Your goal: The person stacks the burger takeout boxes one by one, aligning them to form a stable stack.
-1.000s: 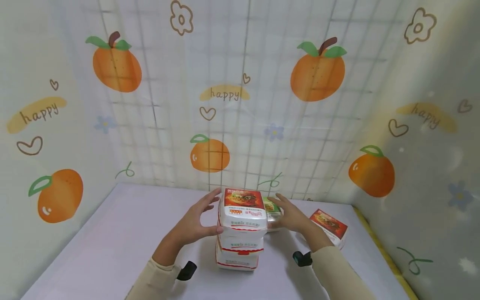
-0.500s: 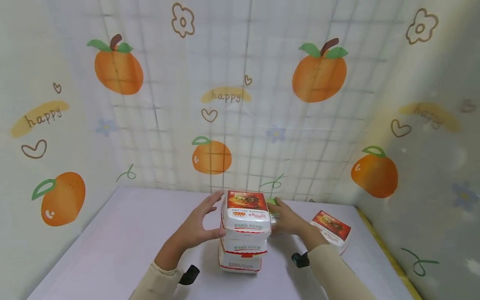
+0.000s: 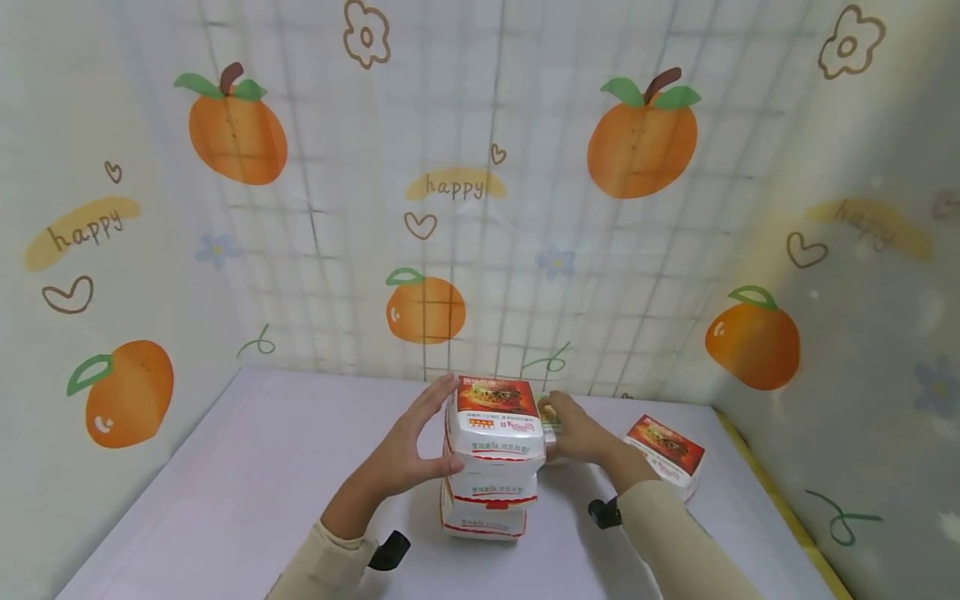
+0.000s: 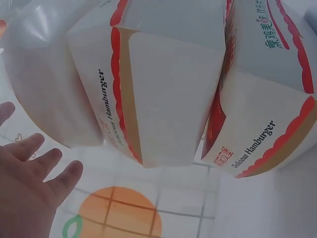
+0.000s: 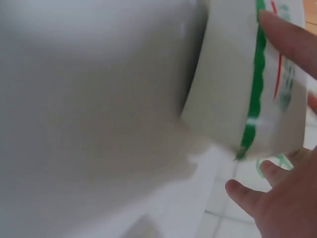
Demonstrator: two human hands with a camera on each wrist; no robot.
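A stack of white hamburger boxes (image 3: 491, 487) with red trim stands at mid-table, a burger picture on its top lid. My left hand (image 3: 401, 446) is at the stack's left side, thumb near the front and fingers spread. In the left wrist view, the visible fingers (image 4: 42, 161) are apart from the cardboard. Behind and right of the stack, my right hand (image 3: 577, 429) grips a green-trimmed hamburger box (image 3: 550, 421), which the stack partly hides. The thumb (image 5: 292, 42) lies across that box's front in the right wrist view, while some other fingers spread beyond it.
Another red-topped hamburger box (image 3: 667, 450) sits on the right of the pale table (image 3: 300, 467), beyond my right forearm. Curtains (image 3: 337, 250) printed with oranges enclose the back and sides. A yellow strip (image 3: 780, 500) runs along the table's right edge.
My right hand has moved in onto the green-trimmed box and now holds it. The left hand stays beside the stack. The whole view has shifted slightly.
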